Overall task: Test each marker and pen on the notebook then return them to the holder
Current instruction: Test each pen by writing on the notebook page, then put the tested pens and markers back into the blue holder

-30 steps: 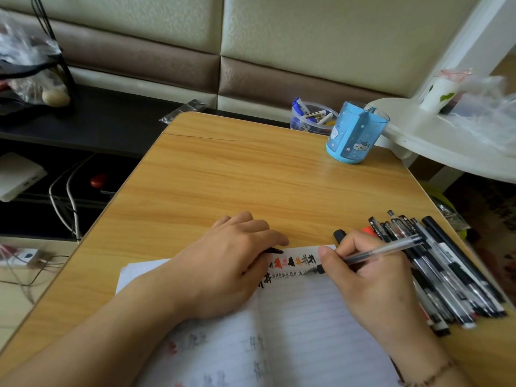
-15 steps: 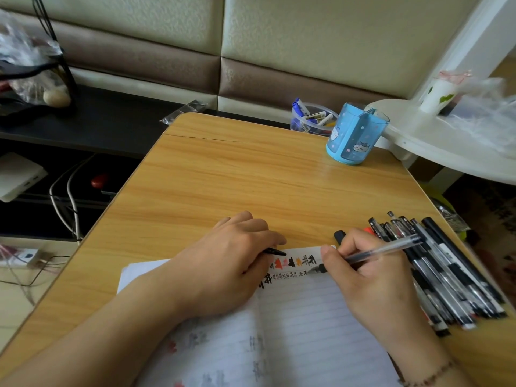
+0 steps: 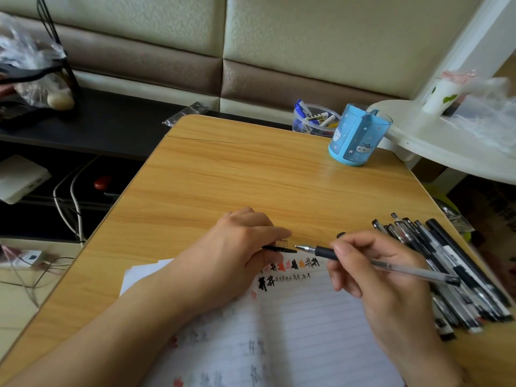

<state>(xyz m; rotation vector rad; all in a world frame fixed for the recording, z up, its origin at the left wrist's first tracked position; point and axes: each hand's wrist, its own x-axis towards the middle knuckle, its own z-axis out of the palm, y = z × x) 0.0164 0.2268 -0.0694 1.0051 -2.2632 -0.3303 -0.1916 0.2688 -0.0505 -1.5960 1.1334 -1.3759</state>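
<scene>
We see right hand [image 3: 374,277] pinching clear pen [image 3: 371,262], tip lifted off notebook [image 3: 296,325], pointing at black cap [image 3: 279,249] gripped in left hand [image 3: 240,252]. Hands near, not touching. Left hand rests on notebook. Pen pile [image 3: 452,277] at right table [image 3: 251,174] edge. Blue holder [image 3: 358,135] at far right corner, looks empty. Clear tub [image 3: 315,121] behind holds small items. Bare table between hands and holder.

Glossy wood-grain table [image 3: 251,174], translucent plastic holder [image 3: 358,135]
</scene>
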